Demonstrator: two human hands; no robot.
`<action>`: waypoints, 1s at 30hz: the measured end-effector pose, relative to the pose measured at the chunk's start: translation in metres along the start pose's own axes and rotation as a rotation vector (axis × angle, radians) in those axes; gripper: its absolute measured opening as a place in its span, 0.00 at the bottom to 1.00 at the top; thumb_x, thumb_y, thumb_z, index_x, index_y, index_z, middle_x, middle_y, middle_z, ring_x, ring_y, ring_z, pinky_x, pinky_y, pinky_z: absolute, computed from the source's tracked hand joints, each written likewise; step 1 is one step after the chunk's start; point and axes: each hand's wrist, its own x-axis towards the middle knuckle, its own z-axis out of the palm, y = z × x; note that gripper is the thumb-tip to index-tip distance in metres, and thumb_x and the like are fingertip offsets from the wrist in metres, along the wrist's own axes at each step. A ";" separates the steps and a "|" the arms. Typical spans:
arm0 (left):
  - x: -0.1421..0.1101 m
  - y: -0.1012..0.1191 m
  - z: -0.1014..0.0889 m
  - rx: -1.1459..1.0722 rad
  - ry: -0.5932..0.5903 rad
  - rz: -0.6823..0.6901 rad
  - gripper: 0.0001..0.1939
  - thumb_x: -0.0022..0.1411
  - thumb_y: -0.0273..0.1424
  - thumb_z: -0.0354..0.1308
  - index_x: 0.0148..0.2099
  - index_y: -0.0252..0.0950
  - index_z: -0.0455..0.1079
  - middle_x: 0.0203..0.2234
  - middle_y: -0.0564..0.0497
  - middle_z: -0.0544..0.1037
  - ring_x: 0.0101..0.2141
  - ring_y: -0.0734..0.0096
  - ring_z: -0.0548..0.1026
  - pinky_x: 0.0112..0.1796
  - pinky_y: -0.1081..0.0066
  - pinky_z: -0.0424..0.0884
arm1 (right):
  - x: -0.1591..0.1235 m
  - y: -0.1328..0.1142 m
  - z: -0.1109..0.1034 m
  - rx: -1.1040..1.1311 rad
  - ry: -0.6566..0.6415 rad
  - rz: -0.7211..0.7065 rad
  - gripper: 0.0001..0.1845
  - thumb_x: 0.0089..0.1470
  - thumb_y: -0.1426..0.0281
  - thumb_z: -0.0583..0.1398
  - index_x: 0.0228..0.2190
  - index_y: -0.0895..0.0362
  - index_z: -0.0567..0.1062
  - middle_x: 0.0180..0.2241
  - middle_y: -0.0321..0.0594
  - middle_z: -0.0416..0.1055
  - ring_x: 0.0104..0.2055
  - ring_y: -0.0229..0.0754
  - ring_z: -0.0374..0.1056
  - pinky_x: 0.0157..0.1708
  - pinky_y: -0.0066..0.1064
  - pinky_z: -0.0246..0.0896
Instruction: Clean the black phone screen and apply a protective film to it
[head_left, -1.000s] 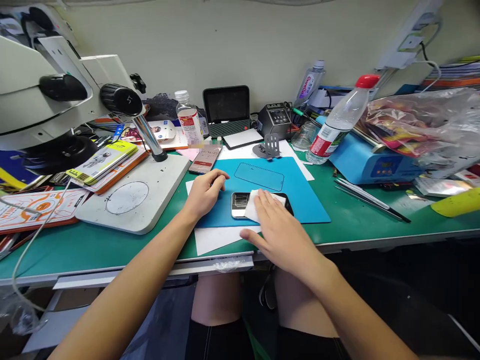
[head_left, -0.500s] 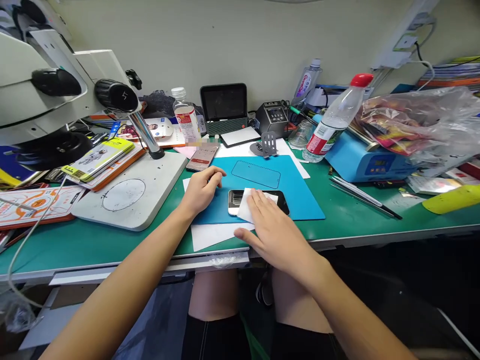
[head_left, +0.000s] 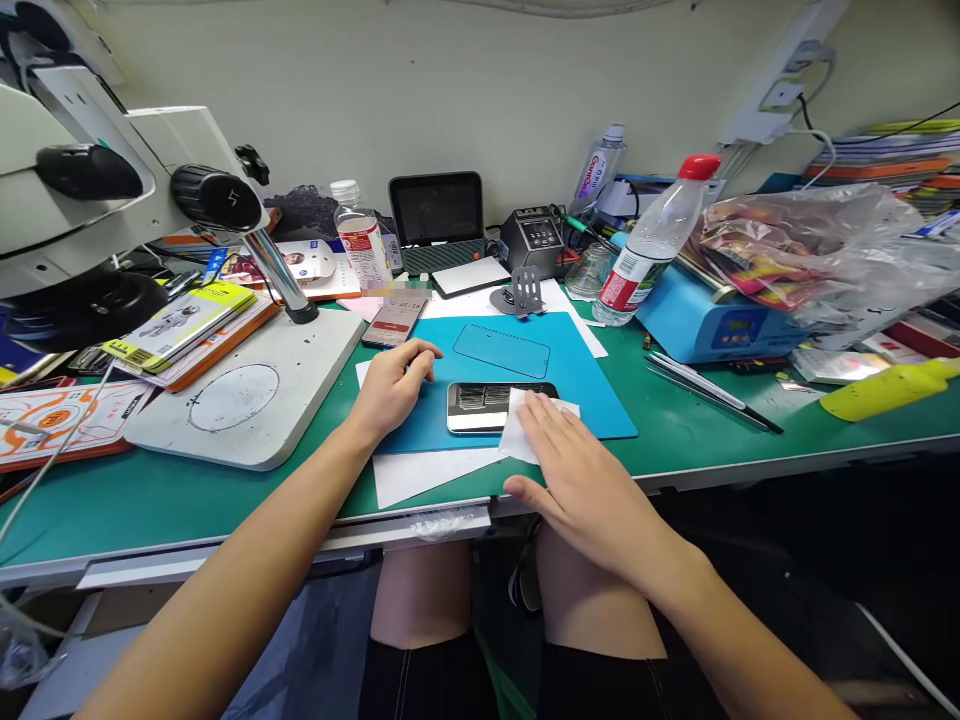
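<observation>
A smartphone (head_left: 480, 422) lies across a blue mat (head_left: 600, 405), its left part showing and its right part under a white wipe (head_left: 516, 442). My right hand (head_left: 581, 470) rests flat on the wipe, fingers stretched out over the phone's right end and thumb apart near the bench edge. Left of the phone, my left hand (head_left: 390, 390) sits on the mat with its fingers loosely curled; nothing shows in them. A phone outline is drawn on the mat (head_left: 502, 350) behind. Another phone (head_left: 396, 320) with a lit screen leans at the mat's back left corner.
A microscope stand (head_left: 247, 400) occupies the left, beside stacked boxes (head_left: 180, 320). Bottles (head_left: 637, 270) and a soldering station (head_left: 532, 240) stand at the back. Tweezers (head_left: 712, 390), a blue device (head_left: 712, 320) and a yellow bottle (head_left: 885, 390) are on the right.
My right hand has slid the wipe rightward along the phone, uncovering more of its left and middle. My left hand keeps its place on the mat. The view has shifted slightly.
</observation>
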 end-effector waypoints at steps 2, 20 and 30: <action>0.001 0.001 0.000 0.004 0.005 0.003 0.14 0.68 0.36 0.49 0.38 0.37 0.73 0.26 0.53 0.75 0.29 0.68 0.71 0.31 0.70 0.65 | 0.010 -0.001 0.003 -0.029 -0.005 0.073 0.53 0.62 0.40 0.42 0.66 0.74 0.55 0.69 0.65 0.48 0.72 0.61 0.44 0.68 0.55 0.45; 0.001 0.004 0.000 0.043 0.011 0.019 0.13 0.68 0.35 0.48 0.38 0.38 0.73 0.25 0.53 0.75 0.29 0.68 0.72 0.32 0.70 0.64 | 0.018 0.011 -0.006 0.010 -0.055 -0.010 0.52 0.62 0.40 0.42 0.66 0.72 0.58 0.68 0.62 0.52 0.71 0.59 0.48 0.68 0.53 0.47; -0.002 0.000 -0.001 0.001 0.035 0.018 0.13 0.68 0.35 0.48 0.37 0.38 0.72 0.25 0.54 0.74 0.29 0.68 0.72 0.34 0.70 0.66 | 0.050 -0.046 0.009 0.093 -0.043 -0.089 0.54 0.60 0.39 0.47 0.66 0.74 0.57 0.69 0.63 0.49 0.72 0.57 0.43 0.70 0.49 0.44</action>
